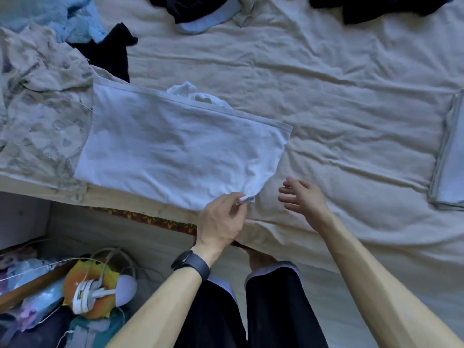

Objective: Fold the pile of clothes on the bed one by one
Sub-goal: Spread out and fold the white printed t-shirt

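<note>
A white garment (180, 146) lies flat near the front edge of the bed (339, 96), spread across the rumpled beige sheet, with a crumpled bit of white cloth poking out along its far hem. The left hand (221, 219), with a dark watch (190, 263) on its wrist, pinches the garment's near right corner between thumb and fingertips. The right hand (301, 197) hovers just beside that corner, over the sheet, with its fingers loosely spread and holding nothing. The garment's left edge overlaps a beige patterned garment (42, 96) that lies bunched at the left side of the bed. Beyond that are a fluffy blue cloth (62, 16) and a black piece (113, 51). More dark clothes (198, 8) sit in a heap at the far side, and a folded pale item (452, 156) rests at the right edge, well apart from the hands
</note>
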Motion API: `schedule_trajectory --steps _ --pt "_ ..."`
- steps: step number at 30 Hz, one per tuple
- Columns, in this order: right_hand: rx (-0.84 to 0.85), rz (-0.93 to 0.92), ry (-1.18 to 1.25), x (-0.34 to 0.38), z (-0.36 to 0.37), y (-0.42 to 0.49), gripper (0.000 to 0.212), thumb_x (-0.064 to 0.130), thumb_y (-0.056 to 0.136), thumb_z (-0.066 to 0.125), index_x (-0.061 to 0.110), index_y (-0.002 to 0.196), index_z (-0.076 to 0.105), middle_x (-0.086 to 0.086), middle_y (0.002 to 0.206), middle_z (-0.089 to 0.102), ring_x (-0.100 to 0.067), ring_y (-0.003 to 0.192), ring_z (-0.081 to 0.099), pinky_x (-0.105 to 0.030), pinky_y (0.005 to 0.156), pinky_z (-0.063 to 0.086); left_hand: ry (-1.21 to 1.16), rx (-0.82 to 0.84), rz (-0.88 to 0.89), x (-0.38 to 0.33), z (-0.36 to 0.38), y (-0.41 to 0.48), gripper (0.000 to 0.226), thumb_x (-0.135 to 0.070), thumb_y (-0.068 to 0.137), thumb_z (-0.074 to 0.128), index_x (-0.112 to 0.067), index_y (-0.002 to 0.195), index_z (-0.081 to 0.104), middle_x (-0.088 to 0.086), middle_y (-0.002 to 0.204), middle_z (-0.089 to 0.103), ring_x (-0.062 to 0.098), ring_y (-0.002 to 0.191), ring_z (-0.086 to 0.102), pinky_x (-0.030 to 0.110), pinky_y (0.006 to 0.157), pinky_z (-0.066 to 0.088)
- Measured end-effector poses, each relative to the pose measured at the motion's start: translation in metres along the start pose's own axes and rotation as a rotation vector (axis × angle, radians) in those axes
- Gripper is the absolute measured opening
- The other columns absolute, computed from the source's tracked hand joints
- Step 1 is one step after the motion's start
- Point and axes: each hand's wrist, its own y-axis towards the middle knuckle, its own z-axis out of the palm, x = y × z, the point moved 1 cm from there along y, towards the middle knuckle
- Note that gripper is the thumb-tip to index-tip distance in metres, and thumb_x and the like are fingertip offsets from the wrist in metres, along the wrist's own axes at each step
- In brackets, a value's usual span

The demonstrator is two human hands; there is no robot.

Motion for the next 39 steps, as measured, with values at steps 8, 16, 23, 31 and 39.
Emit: schedule_trajectory --steps 8,16,23,31,39 --pt "0.17 0.038 0.073 0.088 0.061 0.033 0.046 0.056 0.093 0.063 0.023 0.074 0.038 0.001 0.059 0.026 -0.012 0.041 0.029 -0.02 0.047 0.026 -0.383 -0.13 -0.496 -0.011 -0.04 0.02 0.006 -0.035 0.094 0.065 -0.03 0.096 0.068 -0.013 0.079 0.067 -0.005 0.077 0.06 0.008 0.062 0.042" --pt "-0.034 0.082 0.015 0.097 0.071 0.067 0.02 0.004 0.088 0.061 0.013 0.072 0.053 -0.008 0.062 0.052 -0.021 0.056 0.054 -0.03 0.053 0.053 -0.289 -0.08 -0.334 -0.013 -0.053 0.022 0.002 -0.029 0.091 0.069 -0.031 0.092 0.069 -0.016 0.075 0.065 -0.006 0.074 0.061 0.005 0.06 0.04" --pt "-0.147 -0.104 0.018 0.088 0.067 0.062 0.032 0.007 0.069 0.066 0.022 0.097 0.069 -0.006 0.101 0.072 -0.025 0.088 0.072 -0.04 0.066 0.064 -0.307 -0.056 -0.403 0.007 -0.058 0.01 0.006 -0.028 0.091 0.067 -0.033 0.086 0.067 -0.02 0.069 0.062 -0.004 0.066 0.06 0.009 0.054 0.038" --pt "-0.227 -0.085 -0.236 0.115 0.109 0.057 0.036 0.008 0.078 0.064 0.009 0.114 0.062 -0.015 0.099 0.068 -0.033 0.092 0.072 -0.049 0.077 0.063 -0.33 -0.004 -0.412 0.043 -0.084 0.014 0.008 -0.029 0.092 0.064 -0.036 0.088 0.065 -0.016 0.074 0.065 -0.005 0.071 0.061 0.012 0.055 0.042" --pt "-0.369 -0.292 -0.61 0.182 0.219 0.013 0.046 0.013 0.079 0.056 0.016 0.125 0.054 -0.012 0.111 0.067 -0.036 0.111 0.059 -0.038 0.094 0.049 -0.42 -0.136 -0.476 0.127 -0.137 0.036 0.008 -0.023 0.093 0.061 -0.027 0.086 0.061 -0.01 0.06 0.057 0.005 0.053 0.052 0.025 0.049 0.037"
